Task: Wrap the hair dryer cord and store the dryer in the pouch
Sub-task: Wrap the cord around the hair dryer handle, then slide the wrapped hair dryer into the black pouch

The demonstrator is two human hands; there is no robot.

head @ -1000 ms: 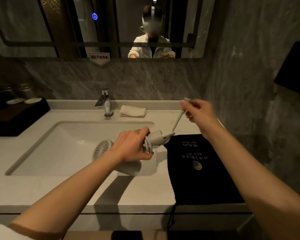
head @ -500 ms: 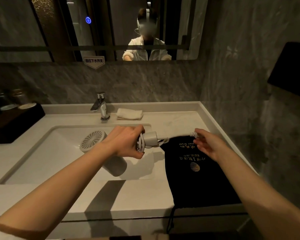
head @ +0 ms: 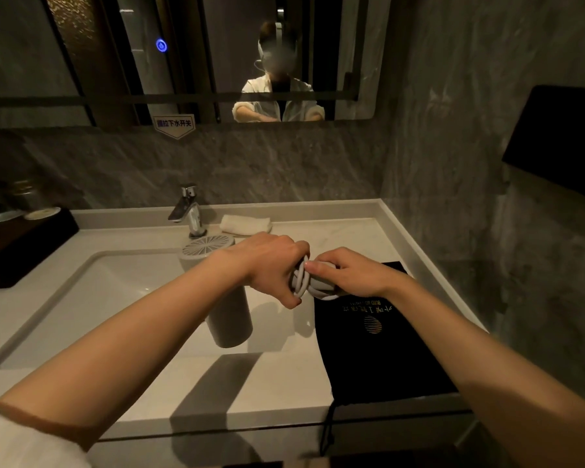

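My left hand (head: 270, 268) grips the handle of a pale grey hair dryer (head: 228, 309), held in the air over the sink's right edge. The dryer's barrel hangs down and its round grille faces up toward the tap. The grey cord (head: 309, 285) is coiled in several loops around the handle. My right hand (head: 351, 276) presses on those loops from the right, thumb on top, covering the cord's end. The black drawstring pouch (head: 378, 352) with gold print lies flat on the counter just below and to the right of both hands.
A white sink basin (head: 91, 298) sits left of the dryer, with a chrome tap (head: 188, 211) and a folded white cloth (head: 245, 225) behind. A dark tray (head: 17, 244) stands at the far left. A grey stone wall (head: 487, 197) closes the right side. The counter edge (head: 250, 430) is near me.
My right hand carried the cord's free end from out at the right back to the handle and now rests on the coil. The dryer turned so its grille points up.
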